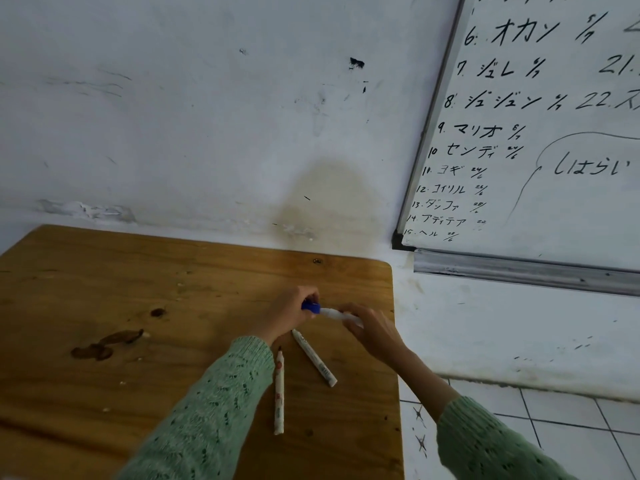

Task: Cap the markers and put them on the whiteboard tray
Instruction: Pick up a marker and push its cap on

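Above the wooden table, my left hand pinches a blue cap. My right hand grips the white barrel of a marker. The cap meets the marker's left end; I cannot tell if it is fully seated. Two more white markers lie on the table below my hands. One marker is uncapped, its dark tip pointing away from me. The other marker lies slanted, its far end hidden under my left hand. The metal whiteboard tray runs along the board's lower edge at the right.
The whiteboard, covered in black handwriting, hangs on the white wall at upper right. The table's right edge stops short of the tray. A white tiled floor shows at lower right. Dark stains mark the tabletop at the left.
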